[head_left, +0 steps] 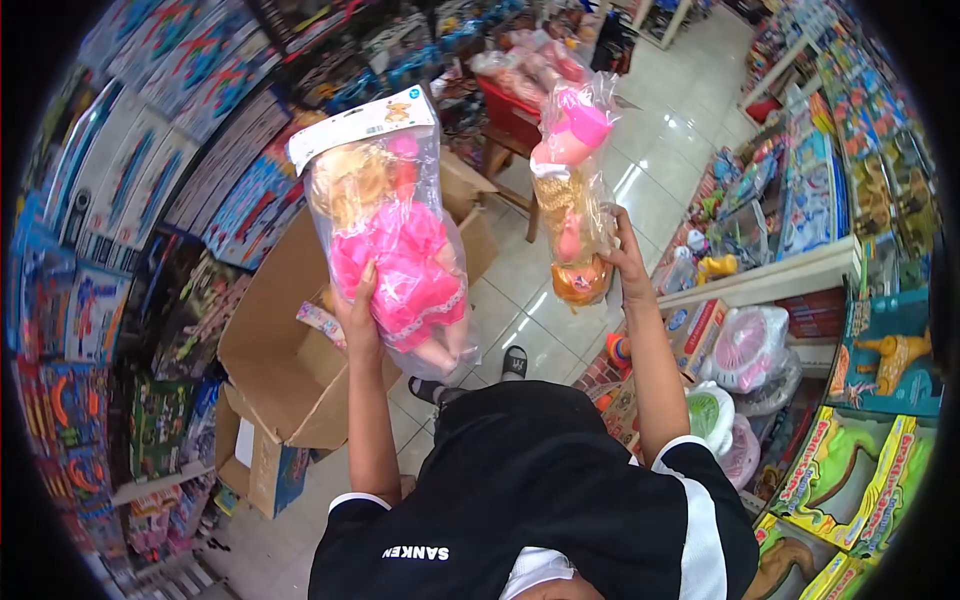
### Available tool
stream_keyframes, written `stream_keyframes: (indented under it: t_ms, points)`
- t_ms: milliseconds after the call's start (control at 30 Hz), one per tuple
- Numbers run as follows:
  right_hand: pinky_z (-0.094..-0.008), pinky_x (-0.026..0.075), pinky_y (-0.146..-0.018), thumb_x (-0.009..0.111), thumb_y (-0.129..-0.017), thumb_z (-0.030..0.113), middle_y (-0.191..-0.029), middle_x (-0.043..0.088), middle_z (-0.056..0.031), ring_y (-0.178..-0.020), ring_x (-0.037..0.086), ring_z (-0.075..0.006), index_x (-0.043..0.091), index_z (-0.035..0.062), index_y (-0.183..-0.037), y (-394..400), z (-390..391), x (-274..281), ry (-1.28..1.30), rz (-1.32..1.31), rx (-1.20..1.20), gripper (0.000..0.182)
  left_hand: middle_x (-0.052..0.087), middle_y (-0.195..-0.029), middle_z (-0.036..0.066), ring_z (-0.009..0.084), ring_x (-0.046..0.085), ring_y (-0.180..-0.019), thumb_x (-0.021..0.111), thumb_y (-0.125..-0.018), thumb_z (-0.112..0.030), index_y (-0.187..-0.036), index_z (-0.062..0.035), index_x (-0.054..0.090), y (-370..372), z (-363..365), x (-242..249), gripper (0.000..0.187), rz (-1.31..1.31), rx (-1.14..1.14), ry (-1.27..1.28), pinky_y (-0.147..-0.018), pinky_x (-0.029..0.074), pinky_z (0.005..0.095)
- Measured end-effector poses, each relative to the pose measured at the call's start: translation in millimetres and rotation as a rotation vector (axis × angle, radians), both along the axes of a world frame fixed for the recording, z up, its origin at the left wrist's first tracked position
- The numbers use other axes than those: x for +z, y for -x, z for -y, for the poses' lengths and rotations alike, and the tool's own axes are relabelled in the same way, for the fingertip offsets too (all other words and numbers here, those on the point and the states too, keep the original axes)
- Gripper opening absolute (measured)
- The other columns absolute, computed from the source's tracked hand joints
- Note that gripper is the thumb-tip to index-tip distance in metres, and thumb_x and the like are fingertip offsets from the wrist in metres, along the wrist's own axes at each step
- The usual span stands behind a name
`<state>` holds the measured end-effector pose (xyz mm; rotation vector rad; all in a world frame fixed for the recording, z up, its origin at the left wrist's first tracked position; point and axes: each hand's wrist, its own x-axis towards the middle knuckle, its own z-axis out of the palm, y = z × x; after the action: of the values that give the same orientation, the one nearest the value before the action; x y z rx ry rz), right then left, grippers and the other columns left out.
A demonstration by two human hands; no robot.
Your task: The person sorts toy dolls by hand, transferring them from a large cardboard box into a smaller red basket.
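My left hand (359,312) is closed on a bagged doll (392,245) with blond hair and a pink dress. A white card header tops its clear bag, and its feet point down toward me. In my right hand (627,262) is a second bagged doll (568,205), slimmer, with pink at the top, gold fabric in the middle and orange at the bottom. Glare on its wrapping hides the details. Both dolls are held up apart from each other. Behind my left wrist, an open cardboard box (270,340) stands on the floor with a small pink box (322,325) at it.
Toy shelves line the left side with boxed sets (110,180). Ahead, a red container (508,115) holding wrapped dolls rests on a wooden stool (512,170). To the right are wrapped fans (748,348), toy animal boxes (845,470) and a white shelf edge (770,275). Tiled floor (505,295) runs between.
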<state>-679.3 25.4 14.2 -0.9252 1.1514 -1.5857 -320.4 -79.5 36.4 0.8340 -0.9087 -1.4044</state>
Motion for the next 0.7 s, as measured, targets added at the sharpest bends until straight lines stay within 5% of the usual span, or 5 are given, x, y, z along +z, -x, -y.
stream_keyframes:
  t_ms: [133, 167, 400, 700]
  points:
    - [-0.0352, 0.03, -0.113, 0.067, -0.071, 0.026, -0.143, 0.046, -0.0134, -0.135, 0.04, -0.0248, 0.033, 0.0066, -0.147, 24.8, -43.6, 11.5, 0.028, -0.018, -0.138, 0.086, 0.059, -0.119, 0.011, 0.0156, 0.058, -0.106, 0.068, -0.088, -0.013, -0.129, 0.0018, 0.049, 55.7, 0.4, -6.9, 0.048, 0.089, -0.115, 0.022, -0.095, 0.045, 0.0308]
    - [-0.039, 0.037, -0.111, 0.065, -0.07, 0.023, -0.142, 0.045, -0.0158, -0.132, 0.046, -0.027, 0.027, 0.0053, -0.15, 48.1, -54.3, -7.8, 0.055, -0.11, -0.116, 0.09, 0.058, -0.12, 0.011, 0.0159, 0.057, -0.108, 0.068, -0.088, -0.013, -0.129, 0.002, 0.049, 71.2, -1.8, -6.3, 0.048, 0.14, -0.139, 0.03, -0.096, 0.044, 0.0305]
    - [-0.0361, 0.032, -0.112, 0.061, -0.073, 0.022, -0.142, 0.046, -0.0148, -0.132, 0.044, -0.0246, 0.034, 0.0004, -0.146, 68.0, -97.8, -7.6, -0.119, 0.155, -0.25, 0.08, 0.057, -0.125, 0.012, 0.0176, 0.055, -0.113, 0.067, -0.09, -0.014, -0.13, 0.0026, 0.048, 139.4, 2.0, -25.6, 0.048, 0.175, -0.28, -0.039, -0.1, 0.042, 0.0328]
    - [-0.0323, 0.024, -0.113, 0.06, -0.075, 0.022, -0.142, 0.047, -0.0126, -0.134, 0.04, -0.0233, 0.042, -0.0012, -0.142, 116.6, -70.3, -36.9, -0.248, 0.123, -0.416, 0.073, 0.054, -0.13, 0.012, 0.0185, 0.052, -0.117, 0.062, -0.094, -0.016, -0.135, 0.0026, 0.045, 212.6, 56.5, -67.9, 0.048, 0.166, -0.245, -0.125, -0.102, 0.04, 0.0337]
